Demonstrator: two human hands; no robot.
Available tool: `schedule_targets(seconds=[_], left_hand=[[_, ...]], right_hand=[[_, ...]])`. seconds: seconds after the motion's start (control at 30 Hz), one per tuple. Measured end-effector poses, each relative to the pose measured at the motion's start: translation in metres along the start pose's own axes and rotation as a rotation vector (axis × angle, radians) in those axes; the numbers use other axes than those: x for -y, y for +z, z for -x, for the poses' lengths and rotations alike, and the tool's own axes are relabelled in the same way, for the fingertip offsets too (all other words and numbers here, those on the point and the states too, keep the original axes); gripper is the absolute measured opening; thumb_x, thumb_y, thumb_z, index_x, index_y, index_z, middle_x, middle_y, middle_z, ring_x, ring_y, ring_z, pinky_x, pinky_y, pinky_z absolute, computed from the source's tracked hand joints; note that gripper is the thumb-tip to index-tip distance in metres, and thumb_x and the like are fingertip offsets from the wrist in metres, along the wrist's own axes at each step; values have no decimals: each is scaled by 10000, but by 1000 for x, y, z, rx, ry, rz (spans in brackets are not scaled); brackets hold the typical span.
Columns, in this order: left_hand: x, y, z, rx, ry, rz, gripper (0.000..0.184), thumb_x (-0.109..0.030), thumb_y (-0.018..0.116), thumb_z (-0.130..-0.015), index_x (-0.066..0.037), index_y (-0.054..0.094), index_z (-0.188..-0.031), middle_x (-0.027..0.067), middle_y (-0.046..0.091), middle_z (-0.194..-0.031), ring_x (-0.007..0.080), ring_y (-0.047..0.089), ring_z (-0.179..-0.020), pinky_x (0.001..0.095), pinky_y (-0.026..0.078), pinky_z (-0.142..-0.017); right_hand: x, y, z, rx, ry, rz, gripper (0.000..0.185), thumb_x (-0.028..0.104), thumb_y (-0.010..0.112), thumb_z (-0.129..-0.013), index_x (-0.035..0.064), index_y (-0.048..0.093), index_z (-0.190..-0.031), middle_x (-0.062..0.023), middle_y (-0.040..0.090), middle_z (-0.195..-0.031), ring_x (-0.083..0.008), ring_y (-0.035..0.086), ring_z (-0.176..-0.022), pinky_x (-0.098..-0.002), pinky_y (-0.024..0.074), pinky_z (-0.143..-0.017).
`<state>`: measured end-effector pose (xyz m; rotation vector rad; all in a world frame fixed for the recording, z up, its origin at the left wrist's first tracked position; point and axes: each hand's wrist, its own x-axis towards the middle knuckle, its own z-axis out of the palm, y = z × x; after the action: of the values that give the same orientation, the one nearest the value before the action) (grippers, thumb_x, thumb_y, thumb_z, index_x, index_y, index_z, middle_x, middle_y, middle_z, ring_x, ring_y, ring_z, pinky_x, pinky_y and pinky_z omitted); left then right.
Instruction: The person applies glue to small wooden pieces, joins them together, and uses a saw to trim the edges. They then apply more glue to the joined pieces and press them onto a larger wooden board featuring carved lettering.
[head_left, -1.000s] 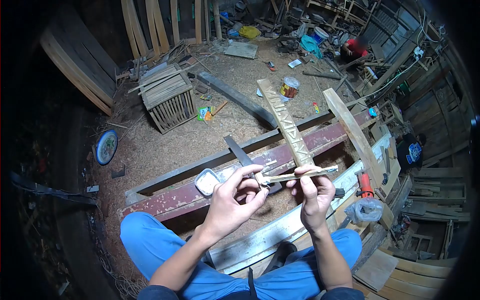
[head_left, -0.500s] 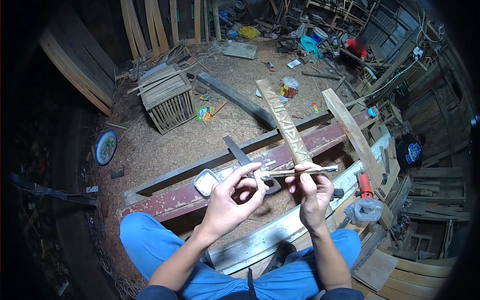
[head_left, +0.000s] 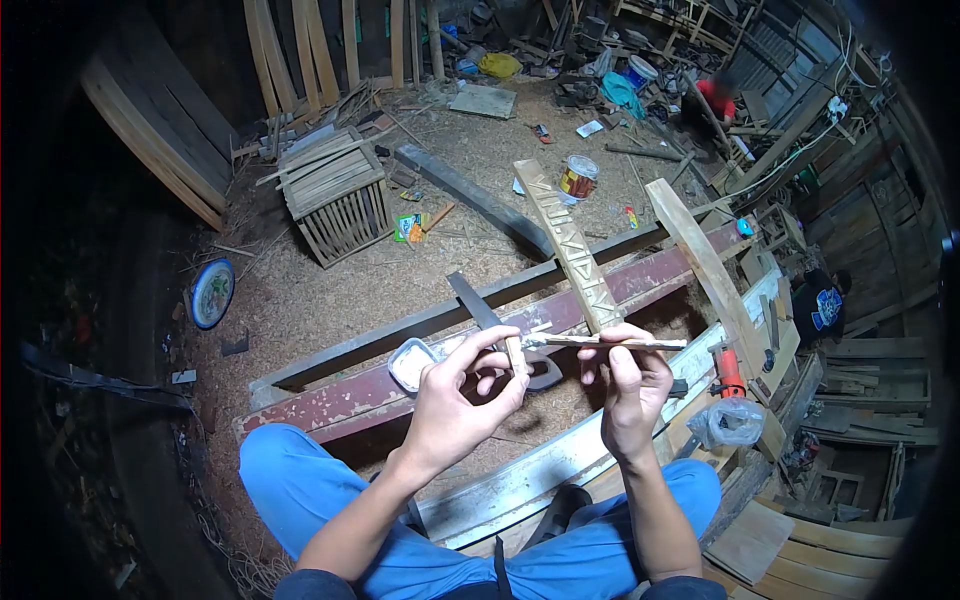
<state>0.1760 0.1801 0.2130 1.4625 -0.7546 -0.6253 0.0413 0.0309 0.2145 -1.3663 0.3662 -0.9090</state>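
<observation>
My left hand (head_left: 455, 400) pinches a small pale wooden piece (head_left: 516, 358) between thumb and fingers. A thin wooden stick (head_left: 650, 344) is held in my right hand (head_left: 632, 390), its left end carrying white paste and reaching close to the small piece. Whether the two touch is hard to tell. Left of my left hand, an open tub of white paste (head_left: 410, 366) stands on the worn red beam (head_left: 340, 402). Behind my hands lie a handsaw (head_left: 472, 300) and a carved wooden board (head_left: 570, 240), which leans across the beams.
A slatted wooden crate (head_left: 335, 200) and a paint can (head_left: 579, 178) stand on the littered floor. To the right are a curved plank (head_left: 705, 265), a red tool (head_left: 730, 370) and a plastic bag (head_left: 735, 421). A person in red (head_left: 716, 100) is at the back right.
The stick in my right hand has turned and shifted slightly, and its pasted end now sits a little higher near the small piece. The person at the back has moved a long piece of wood.
</observation>
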Motion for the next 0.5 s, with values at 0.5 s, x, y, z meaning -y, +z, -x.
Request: schedule_targets(seconds=[0.5], left_hand=[[9,-5,-7,-44,290,-254,465,-80,850,-758,-58,728,-1207,92,726,-1251,231,649,-1185,383,485,-1057]], right_hand=[[-2,-7,3,79,10,-34,242,176,607,-1050,-32,673,-1155,-119,716,-1007,-145,678,-831,-268,537,-725]])
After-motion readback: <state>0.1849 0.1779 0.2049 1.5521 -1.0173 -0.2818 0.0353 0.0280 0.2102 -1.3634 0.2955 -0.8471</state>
